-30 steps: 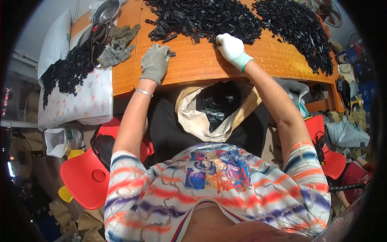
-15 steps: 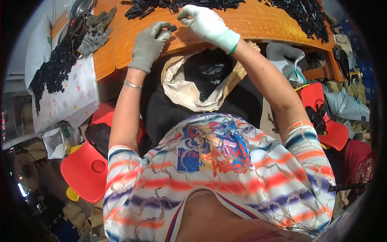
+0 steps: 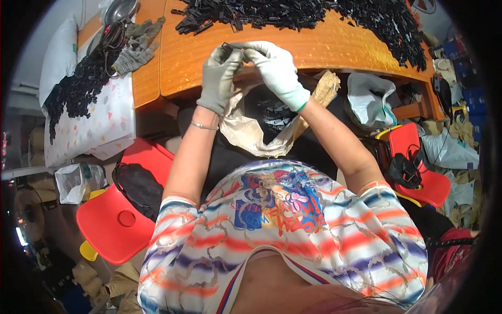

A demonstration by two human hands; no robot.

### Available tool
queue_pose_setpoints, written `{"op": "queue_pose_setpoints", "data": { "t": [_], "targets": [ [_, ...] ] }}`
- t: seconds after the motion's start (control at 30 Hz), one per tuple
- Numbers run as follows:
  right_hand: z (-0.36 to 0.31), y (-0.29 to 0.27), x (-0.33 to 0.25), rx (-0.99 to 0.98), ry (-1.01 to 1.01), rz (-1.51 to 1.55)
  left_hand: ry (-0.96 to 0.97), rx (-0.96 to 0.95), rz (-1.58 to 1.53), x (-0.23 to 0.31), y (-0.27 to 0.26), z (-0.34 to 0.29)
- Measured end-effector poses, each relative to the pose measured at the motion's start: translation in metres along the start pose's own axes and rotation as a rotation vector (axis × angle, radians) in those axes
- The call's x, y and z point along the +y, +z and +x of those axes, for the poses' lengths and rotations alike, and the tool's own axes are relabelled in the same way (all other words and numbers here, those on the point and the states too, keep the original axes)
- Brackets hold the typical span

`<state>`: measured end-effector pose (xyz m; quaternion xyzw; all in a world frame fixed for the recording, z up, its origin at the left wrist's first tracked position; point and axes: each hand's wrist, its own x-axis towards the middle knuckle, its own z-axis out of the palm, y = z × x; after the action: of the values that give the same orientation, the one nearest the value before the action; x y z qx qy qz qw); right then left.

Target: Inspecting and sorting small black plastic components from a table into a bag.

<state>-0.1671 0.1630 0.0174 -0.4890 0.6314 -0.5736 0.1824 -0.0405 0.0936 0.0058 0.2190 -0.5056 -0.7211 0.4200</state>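
My left hand (image 3: 218,81), in a grey glove, pinches a small black plastic piece (image 3: 226,47) between thumb and fingers. My right hand (image 3: 277,73), in a white glove with a green cuff, meets it over the table's front edge. Its fingertips are closed at the same spot, and what they grip is mostly hidden. Just below both hands, an open paper-like sack (image 3: 243,137) rests against my lap with several black plastic pieces (image 3: 277,114) inside. Beyond the hands, a long heap of loose black pieces (image 3: 256,14) covers the far part of the orange wooden table (image 3: 188,65).
Another heap of black pieces (image 3: 389,36) lies at the far right of the table. On the left, grey work gloves (image 3: 137,49) and more black pieces (image 3: 78,91) lie by a patterned sheet (image 3: 104,118). Red chairs (image 3: 112,225) stand at both sides.
My right hand has come down and toward the left hand, and their fingertips now meet. The left hand has shifted right and slightly lower with the black piece.
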Motion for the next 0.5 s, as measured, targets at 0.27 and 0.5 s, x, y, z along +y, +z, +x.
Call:
{"op": "queue_pose_setpoints", "data": {
  "t": [0.27,0.5],
  "targets": [
    [0.002,-0.021,-0.028,-0.120,0.252,0.270,-0.064,0.052,0.016,0.005,0.016,-0.011],
    [0.006,-0.024,-0.033,-0.236,0.371,0.560,-0.094,0.080,0.147,0.001,0.019,-0.019]
  ]
}}
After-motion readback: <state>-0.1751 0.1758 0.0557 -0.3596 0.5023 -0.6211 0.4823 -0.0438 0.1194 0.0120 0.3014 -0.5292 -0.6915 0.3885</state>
